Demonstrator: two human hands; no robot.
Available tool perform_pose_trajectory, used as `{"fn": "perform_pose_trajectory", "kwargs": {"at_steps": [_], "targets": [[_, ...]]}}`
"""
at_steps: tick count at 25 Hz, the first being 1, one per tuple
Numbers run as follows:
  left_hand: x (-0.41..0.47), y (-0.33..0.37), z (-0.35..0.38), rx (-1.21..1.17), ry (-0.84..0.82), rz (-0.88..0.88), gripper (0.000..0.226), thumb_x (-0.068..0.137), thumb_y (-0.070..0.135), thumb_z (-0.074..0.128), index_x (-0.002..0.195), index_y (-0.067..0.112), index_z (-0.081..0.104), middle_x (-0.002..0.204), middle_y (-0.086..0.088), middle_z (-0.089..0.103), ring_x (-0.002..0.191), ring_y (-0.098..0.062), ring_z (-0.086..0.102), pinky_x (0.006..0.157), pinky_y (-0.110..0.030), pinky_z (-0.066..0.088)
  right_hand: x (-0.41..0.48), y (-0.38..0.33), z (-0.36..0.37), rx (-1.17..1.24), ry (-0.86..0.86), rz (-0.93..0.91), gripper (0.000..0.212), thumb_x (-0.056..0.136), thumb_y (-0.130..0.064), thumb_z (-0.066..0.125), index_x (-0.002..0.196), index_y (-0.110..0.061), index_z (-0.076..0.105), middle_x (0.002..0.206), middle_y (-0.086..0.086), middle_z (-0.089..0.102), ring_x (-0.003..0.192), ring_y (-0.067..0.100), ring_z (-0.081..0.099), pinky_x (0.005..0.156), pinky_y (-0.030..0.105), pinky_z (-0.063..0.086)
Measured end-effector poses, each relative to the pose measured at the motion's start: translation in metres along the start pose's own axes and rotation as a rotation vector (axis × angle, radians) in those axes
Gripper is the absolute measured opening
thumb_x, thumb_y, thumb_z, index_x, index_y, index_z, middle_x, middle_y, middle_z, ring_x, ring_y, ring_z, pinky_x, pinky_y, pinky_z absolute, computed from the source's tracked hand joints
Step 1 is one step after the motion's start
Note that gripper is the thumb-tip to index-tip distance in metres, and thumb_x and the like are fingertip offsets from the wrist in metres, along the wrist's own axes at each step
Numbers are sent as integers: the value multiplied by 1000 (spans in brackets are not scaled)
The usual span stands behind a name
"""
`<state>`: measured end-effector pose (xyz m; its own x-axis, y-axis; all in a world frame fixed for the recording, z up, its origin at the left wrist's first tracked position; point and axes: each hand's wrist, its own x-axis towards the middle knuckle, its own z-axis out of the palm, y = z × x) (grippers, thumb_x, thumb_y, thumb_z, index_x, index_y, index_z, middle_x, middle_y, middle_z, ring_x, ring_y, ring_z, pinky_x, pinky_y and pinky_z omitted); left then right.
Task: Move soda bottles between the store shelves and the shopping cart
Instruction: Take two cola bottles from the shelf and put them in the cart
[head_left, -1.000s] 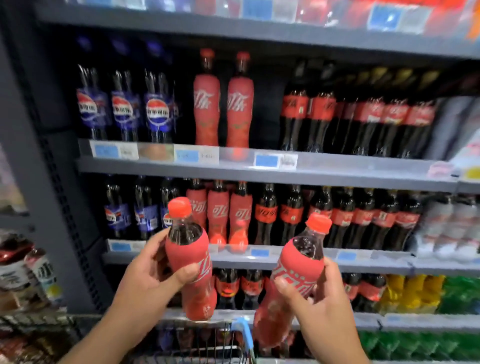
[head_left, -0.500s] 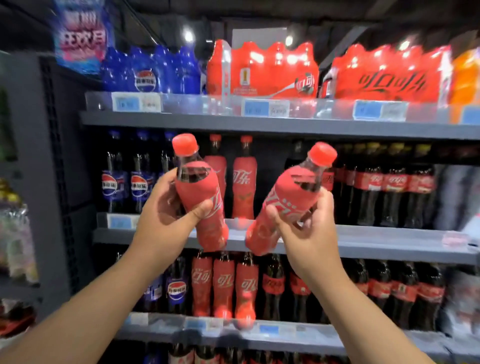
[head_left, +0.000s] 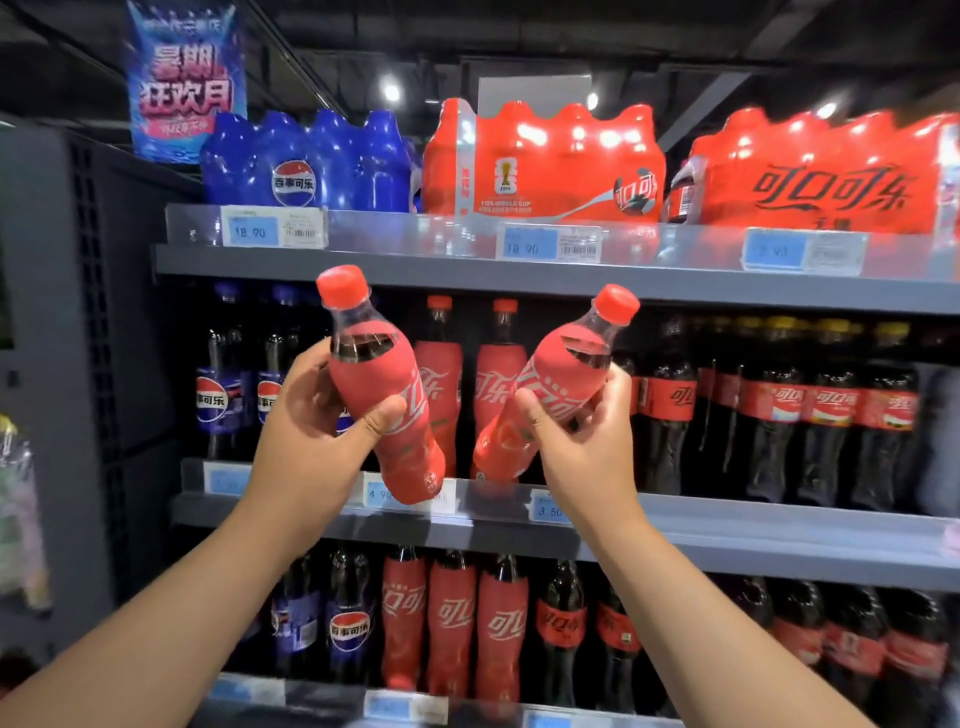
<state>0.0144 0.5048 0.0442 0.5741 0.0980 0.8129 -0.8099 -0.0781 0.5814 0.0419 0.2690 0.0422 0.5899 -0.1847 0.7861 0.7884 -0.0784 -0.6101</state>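
The grey shelving (head_left: 519, 275) fills what I see, three tiers in view; the top tier carries shrink-wrapped multipacks, a blue pack (head_left: 306, 161) at the left, a red pack (head_left: 545, 161) in the middle and another red one (head_left: 826, 171) at the right; a blue promotional sign (head_left: 184, 78) hangs above the left end. The middle shelf (head_left: 727, 519) holds dark bottles with blue labels at the left, two tall red-sleeved bottles (head_left: 467, 395) at the centre, and dark cola bottles with red bands (head_left: 779, 410) to the right; the tier below repeats that order.

My left hand (head_left: 311, 431) is wrapped around one soda bottle (head_left: 382, 384), thumb across its front, fingers behind; the bottle is raised in front of the middle shelf, nearly upright, leaning slightly left at the cap. My right hand (head_left: 587, 441) grasps a second soda bottle (head_left: 550, 395) low on its body; that one tilts to the right, its base near the first bottle's base.

Both bottles look alike: a red sleeve with white script covering most of the body, a clear shoulder showing dark liquid, a red cap. White and blue price tags (head_left: 550, 506) sit on the shelf edge behind them.
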Motion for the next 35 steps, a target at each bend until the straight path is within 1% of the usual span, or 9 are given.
{"fn": "perform_pose_trajectory", "kwargs": {"at_steps": [3,8,13,15,18,23,26,29,35], "targets": [[-7,-3,-2,-1,35,-3,58,72,46,81,125,36,60,112,6,72,105,-12,69,90,-37,52,2,5,3,29,24,40,57,84,-22,83,126,-13,46,106,1,69,97,10,71,85,24,57],[-11,-7,-1,-39,36,-26,57,70,42,81,123,36,60,113,6,72,108,-13,68,93,-37,52,6,7,6,2,41,45,56,85,-22,82,127,-16,46,99,-12,70,95,5,70,81,17,55],[-5,-9,2,-40,33,-80,60,67,55,85,120,42,61,113,7,72,108,-12,68,95,-46,53,8,9,7,-102,25,53,58,84,-23,83,128,-18,46,107,-6,66,96,2,67,84,19,54],[-2,-9,4,-53,28,-97,64,63,62,86,119,43,62,114,5,72,110,-15,68,96,-51,53,9,13,6,-137,12,79,58,83,-23,83,129,-20,47,110,-6,65,97,2,66,88,24,54],[1,-7,7,-55,5,-103,63,64,61,86,119,43,61,115,6,72,110,-15,68,95,-51,54,11,19,1,-139,-52,156,55,84,-26,83,127,-24,50,113,-2,68,101,9,68,93,40,58],[2,-7,14,-98,-29,-132,47,71,45,82,114,38,64,114,1,73,110,-20,69,98,-55,53,19,27,0,-190,-91,218,43,82,-29,84,117,-25,58,104,-8,73,94,4,71,88,38,61],[3,-6,17,-114,-35,-155,44,70,46,84,109,40,65,111,2,74,108,-18,70,97,-51,54,27,30,1,-245,-93,254,53,80,-37,85,116,-21,49,107,-7,68,97,6,68,82,30,60],[2,-9,20,-126,-46,-162,42,71,45,84,108,39,65,111,2,74,108,-18,70,95,-47,55,32,33,7,-372,-73,307,63,79,-45,83,111,-15,39,107,1,62,95,13,64,81,36,60],[-2,-12,23,-121,-78,-151,45,67,50,81,109,46,65,111,8,74,106,-10,70,82,-27,59,39,40,13,-323,-123,332,44,83,-40,81,108,-24,48,105,2,68,96,19,70,85,40,61]]}}
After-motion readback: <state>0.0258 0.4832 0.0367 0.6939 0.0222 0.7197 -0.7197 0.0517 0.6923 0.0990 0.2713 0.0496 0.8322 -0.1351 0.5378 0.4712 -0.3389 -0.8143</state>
